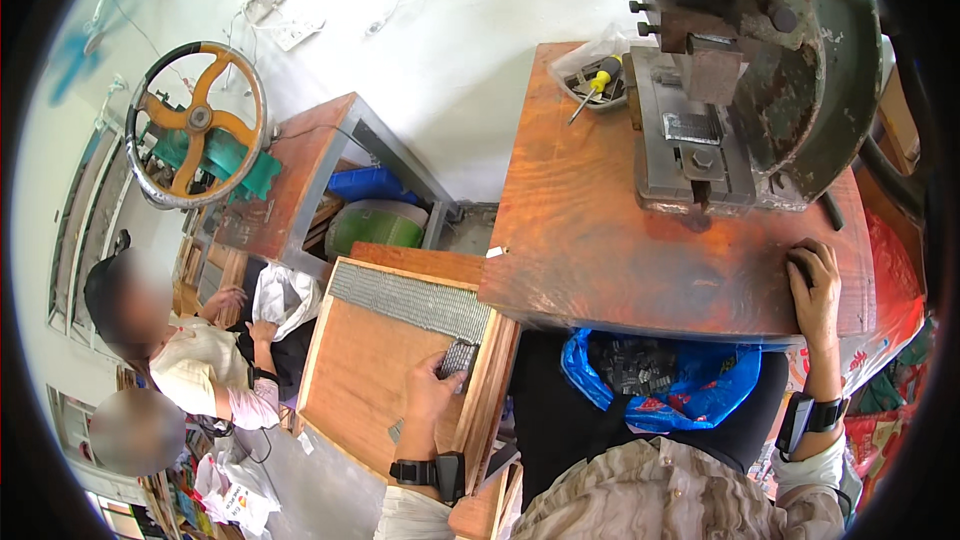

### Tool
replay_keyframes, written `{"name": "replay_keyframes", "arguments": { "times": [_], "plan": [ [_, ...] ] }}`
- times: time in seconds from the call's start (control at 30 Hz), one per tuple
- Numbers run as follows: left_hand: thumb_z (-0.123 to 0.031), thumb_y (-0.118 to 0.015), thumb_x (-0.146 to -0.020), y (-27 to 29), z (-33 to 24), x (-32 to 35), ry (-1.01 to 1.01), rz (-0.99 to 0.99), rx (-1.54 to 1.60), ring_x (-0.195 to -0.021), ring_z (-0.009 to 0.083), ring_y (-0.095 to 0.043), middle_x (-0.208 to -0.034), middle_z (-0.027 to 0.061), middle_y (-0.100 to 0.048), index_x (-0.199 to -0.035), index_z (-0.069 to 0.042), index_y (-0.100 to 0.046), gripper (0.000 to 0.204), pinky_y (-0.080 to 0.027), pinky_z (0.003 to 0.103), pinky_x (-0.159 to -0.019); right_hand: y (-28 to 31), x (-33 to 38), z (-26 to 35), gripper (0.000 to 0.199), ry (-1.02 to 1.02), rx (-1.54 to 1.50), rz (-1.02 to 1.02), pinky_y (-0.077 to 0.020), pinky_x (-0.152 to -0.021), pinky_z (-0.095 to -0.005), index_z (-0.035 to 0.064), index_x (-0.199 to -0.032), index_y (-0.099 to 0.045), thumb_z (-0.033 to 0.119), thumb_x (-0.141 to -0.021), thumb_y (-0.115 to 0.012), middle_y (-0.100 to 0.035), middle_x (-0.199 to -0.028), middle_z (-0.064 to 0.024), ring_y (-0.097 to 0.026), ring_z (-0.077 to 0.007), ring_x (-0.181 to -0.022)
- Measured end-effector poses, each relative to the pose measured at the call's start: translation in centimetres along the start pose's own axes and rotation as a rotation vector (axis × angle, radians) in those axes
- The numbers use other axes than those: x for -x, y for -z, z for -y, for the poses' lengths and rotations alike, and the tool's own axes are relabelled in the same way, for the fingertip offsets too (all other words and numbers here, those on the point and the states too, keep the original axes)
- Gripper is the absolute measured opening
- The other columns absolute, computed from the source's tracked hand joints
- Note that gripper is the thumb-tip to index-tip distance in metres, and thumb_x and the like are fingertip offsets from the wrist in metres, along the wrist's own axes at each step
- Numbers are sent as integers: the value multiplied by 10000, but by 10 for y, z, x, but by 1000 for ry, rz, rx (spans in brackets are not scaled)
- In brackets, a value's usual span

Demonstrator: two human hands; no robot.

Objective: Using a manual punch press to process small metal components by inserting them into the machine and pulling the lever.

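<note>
My left hand [430,388] is closed on a small stack of grey metal pieces [459,360], at the right side of a shallow wooden tray [365,340]. Along the tray's far end, dense rows of similar grey metal pieces [410,297] lie packed together. A loose grey piece [396,430] lies near my left wrist. On the right, my right hand [818,285] rests on the wooden table [580,240], fingers loosely bent and apart, with nothing visible in them. Beyond it stands a green metal press [800,90]; a grey ridged piece [692,127] sits on its die.
A blue bag [585,375] of dark metal parts lies open on my lap. A tub [612,100] with a yellow-handled screwdriver [600,80] stands beside the press. At left, a person [190,370] sits with a white bag [285,300] near a handwheel [199,120].
</note>
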State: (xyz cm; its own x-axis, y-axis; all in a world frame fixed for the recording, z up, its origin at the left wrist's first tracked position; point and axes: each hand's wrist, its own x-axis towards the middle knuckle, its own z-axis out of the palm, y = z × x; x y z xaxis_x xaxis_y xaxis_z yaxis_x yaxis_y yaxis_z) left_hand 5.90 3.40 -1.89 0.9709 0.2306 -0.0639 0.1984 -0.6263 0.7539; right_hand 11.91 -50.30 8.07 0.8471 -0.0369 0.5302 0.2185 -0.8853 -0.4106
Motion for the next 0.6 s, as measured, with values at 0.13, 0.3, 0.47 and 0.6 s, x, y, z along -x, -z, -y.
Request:
{"name": "replay_keyframes", "arguments": {
  "times": [0.13, 0.3, 0.47, 0.6],
  "plan": [
    [-120, -745, -670, -9, -10, 7, -207, -133, -405, -778, 306, -650, -926, 242, -640, -1078, 47, -608, 461, -516, 360, -683, 1, -1, 1, 137, -14, -8, -22, -435, -841, -371, -43, -886, -613, 19, -764, -599, -579, -963, -147, -538, -317, -938],
    [-63, -741, -677, 7, -12, 5, 253, -126, 156, -769, 248, -647, -936, 185, -651, -1068, 68, -608, 434, -521, 337, -660, 10, 2, 0, 162, -19, 48, -53, -448, -826, -389, -21, -872, -627, 11, -713, -639, -591, -959, -146, -544, -335, -918],
    [2, -722, -687, 17, -161, -27, 57, 20, 499, -775, 167, -631, -906, 120, -659, -1024, 95, -620, 364, -517, 285, -646, 2, 1, 4, 170, 41, 29, -93, -479, -794, -403, -1, -850, -636, 31, -686, -665, -596, -935, -153, -552, -338, -918],
    [-22, -715, -681, -35, -294, -76, -278, 123, 347, -760, 144, -623, -868, 118, -668, -1015, 100, -620, 369, -503, 279, -647, 7, 3, -1, 170, 14, 11, -88, -480, -789, -399, 6, -849, -641, 41, -685, -670, -603, -930, -138, -552, -332, -910]
  ]
}}
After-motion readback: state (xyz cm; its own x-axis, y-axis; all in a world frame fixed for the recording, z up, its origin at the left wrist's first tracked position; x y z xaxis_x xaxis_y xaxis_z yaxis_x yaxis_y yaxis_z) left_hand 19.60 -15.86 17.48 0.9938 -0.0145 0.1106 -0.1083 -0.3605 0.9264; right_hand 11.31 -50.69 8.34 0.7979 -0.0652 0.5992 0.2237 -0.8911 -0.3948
